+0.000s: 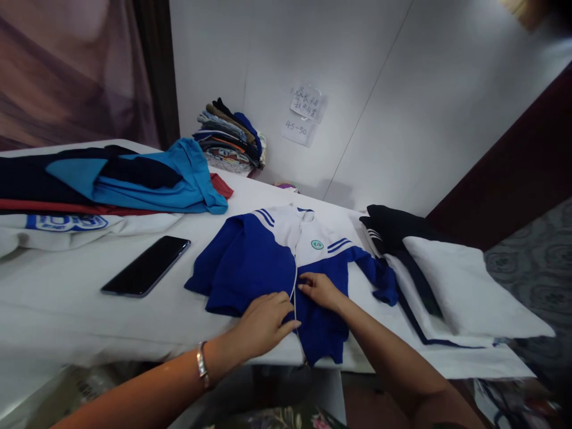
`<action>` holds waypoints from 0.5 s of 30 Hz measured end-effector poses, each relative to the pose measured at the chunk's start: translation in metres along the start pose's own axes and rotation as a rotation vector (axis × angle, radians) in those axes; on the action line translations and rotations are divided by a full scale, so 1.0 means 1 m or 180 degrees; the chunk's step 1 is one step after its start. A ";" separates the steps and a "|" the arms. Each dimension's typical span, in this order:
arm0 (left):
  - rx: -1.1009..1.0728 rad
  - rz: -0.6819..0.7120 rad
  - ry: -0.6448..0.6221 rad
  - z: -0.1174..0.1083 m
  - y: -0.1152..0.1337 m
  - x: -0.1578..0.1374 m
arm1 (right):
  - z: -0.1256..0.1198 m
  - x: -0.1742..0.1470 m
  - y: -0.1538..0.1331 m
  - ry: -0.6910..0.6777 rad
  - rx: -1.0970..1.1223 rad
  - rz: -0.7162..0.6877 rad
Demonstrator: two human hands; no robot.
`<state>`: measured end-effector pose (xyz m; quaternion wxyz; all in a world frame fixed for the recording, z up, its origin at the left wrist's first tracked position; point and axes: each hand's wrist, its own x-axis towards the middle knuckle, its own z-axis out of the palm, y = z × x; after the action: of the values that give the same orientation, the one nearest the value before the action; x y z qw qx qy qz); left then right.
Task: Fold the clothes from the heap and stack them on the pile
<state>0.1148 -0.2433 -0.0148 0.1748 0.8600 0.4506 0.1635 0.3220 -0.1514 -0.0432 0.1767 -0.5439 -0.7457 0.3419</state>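
A blue and white zip-up jacket (259,256) lies front up on the white-covered table, with striped shoulders and a round green badge on the chest. Its white zipper runs down the middle, and the sleeve on the right is bent and bunched. My left hand (268,322) rests on the lower front left of the zipper, fingers bent over the cloth and thumb held apart. Just right of the zipper, my right hand (319,290) has thumb and fingers drawn together at the front edge of the jacket. A bracelet (202,364) circles my left wrist.
A black phone (147,266) lies left of the jacket. Beyond it are blue, dark and red garments (179,179) and a white printed one (67,223). A stack of folded clothes (230,137) stands at the back wall. Folded white and black clothes (469,286) lie right.
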 end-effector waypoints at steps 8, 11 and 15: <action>0.0206 -0.0625 -0.0212 0.015 0.017 0.029 | -0.026 0.072 0.006 0.0594 0.0727 0.0687; 0.0090 -0.0643 -0.0385 0.017 0.011 0.035 | -0.043 0.112 0.010 0.0841 0.0732 0.0813; -0.0316 -0.0734 -0.0470 0.019 0.000 0.038 | -0.062 0.160 0.014 0.1122 0.0712 0.0956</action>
<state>0.1438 -0.2145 -0.0273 0.2674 0.8025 0.5237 0.1007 0.3158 0.0194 -0.0267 0.3103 -0.6769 -0.5717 0.3446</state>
